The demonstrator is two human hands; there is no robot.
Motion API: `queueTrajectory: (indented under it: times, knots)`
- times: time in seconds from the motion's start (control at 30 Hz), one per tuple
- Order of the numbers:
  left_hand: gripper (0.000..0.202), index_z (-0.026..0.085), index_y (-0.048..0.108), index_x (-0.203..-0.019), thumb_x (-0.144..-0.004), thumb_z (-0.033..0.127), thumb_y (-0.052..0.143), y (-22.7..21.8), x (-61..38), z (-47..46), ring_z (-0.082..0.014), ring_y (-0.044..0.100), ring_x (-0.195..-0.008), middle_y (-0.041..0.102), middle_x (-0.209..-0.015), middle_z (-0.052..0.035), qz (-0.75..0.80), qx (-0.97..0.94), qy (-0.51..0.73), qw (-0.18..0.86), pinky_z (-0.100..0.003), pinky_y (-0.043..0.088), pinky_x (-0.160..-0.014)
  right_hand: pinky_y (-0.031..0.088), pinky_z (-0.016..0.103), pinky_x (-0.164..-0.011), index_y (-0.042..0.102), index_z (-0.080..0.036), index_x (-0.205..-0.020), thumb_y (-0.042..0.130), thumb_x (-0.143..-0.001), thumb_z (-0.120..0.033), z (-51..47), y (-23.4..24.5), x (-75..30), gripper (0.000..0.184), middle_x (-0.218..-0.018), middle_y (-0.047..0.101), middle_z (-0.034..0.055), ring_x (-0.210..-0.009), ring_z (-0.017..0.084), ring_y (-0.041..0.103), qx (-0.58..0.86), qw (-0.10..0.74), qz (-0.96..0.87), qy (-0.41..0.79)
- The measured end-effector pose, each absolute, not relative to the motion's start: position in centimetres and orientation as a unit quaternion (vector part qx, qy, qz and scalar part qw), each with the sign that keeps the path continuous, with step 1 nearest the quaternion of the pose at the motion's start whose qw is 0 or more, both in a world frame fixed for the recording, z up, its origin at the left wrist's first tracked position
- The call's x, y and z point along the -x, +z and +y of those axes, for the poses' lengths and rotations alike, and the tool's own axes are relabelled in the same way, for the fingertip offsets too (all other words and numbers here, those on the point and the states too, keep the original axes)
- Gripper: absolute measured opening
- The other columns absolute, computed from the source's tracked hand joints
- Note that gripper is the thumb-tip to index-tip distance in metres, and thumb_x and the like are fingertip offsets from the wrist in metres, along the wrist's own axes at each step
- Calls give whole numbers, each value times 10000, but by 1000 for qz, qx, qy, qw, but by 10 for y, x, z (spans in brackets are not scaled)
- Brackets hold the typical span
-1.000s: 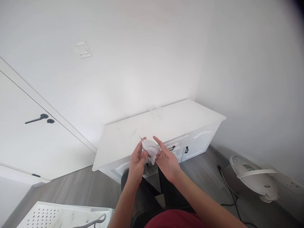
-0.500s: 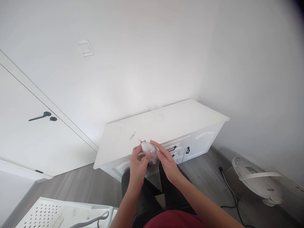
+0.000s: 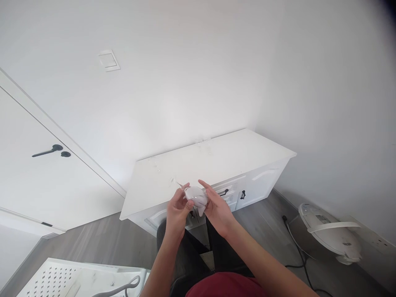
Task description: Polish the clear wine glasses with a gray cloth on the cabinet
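Note:
A small rounded white object (image 3: 196, 196) with a thin stub sticking down sits between both my hands, over the front edge of a low white cabinet (image 3: 247, 154). My left hand (image 3: 177, 211) grips it from the left with thumb and fingers closed around it. My right hand (image 3: 217, 205) cups it from the right, index finger stretched along its top. What the object is stays unclear.
A white door with a black lever handle (image 3: 51, 150) stands at the left. A wall switch (image 3: 108, 61) is up on the wall. A white rice cooker (image 3: 332, 235) with a black cord sits on the grey floor at right. A perforated white tray (image 3: 62, 282) lies bottom left.
Both hands stayed on the white object, turning it slightly. The right hand's fingers closed in over it and then spread a little again.

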State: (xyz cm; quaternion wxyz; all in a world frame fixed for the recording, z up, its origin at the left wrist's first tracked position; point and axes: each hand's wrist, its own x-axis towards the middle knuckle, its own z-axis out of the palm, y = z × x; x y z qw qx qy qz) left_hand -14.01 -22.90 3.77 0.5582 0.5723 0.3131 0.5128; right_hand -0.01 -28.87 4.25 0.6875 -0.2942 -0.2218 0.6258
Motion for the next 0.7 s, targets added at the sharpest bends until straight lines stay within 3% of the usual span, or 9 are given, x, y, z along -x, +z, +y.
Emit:
queueTrajectory:
  times: [0.13,0.27,0.37,0.43,0.47,0.53,0.6,0.7]
  knots:
    - [524,272,775,-1311,-818,364,924,41,143,-243,-354,571,-1423,646,-1513,-106,299,-556,495,598,-440,539,-1121,511,279,-855,640,-291,-1443,757,-986,-451,-288,40,-9,498,-1129,728,33,-1002,186,652,239,704,-186,642]
    - [493,286,689,-1432,-987,494,728,60,158,-263,-343,548,-1440,571,-1586,-109,306,-417,418,747,-486,587,-1076,495,279,-820,617,-256,-1401,860,-915,-358,-287,30,-28,552,-940,738,20,-887,176,656,244,688,-293,618]
    - [533,169,718,-1337,-1034,592,600,68,170,-271,-322,698,-1208,642,-1456,-187,316,-381,290,819,-424,660,-859,494,285,-779,596,-258,-1373,920,-849,-298,-286,24,-38,618,-880,735,11,-821,176,651,253,641,-393,609]
    - [459,134,717,-1251,-1020,527,659,68,174,-273,-226,758,-860,740,-1224,-181,315,-416,205,828,-315,621,-658,489,281,-736,592,-270,-1354,928,-834,-302,-286,23,-40,620,-896,737,10,-792,176,648,243,628,-413,613]
    - [408,127,708,-1219,-1018,481,679,67,175,-275,-169,713,-683,767,-1043,-145,310,-439,182,824,-272,573,-585,485,280,-725,594,-275,-1353,934,-825,-301,-285,23,-39,629,-903,736,9,-786,175,647,236,630,-412,614]
    - [357,114,686,-1162,-1032,445,660,65,173,-277,-102,562,-476,679,-709,-39,296,-475,171,811,-237,501,-523,486,280,-740,617,-269,-1359,945,-810,-293,-284,23,-38,640,-913,735,9,-802,173,648,230,649,-393,610]
    - [367,105,676,-1119,-1050,461,618,64,170,-279,-98,505,-446,553,-580,25,294,-493,182,798,-240,490,-526,489,283,-795,669,-233,-1355,938,-822,-308,-281,20,-37,602,-919,736,19,-843,171,651,237,664,-359,612]
    - [385,106,671,-1043,-1037,489,623,64,166,-279,-100,503,-478,542,-614,25,322,-507,192,776,-246,492,-536,477,274,-827,736,-193,-1327,910,-856,-371,-278,13,-36,533,-908,740,29,-851,159,645,249,667,-303,633]
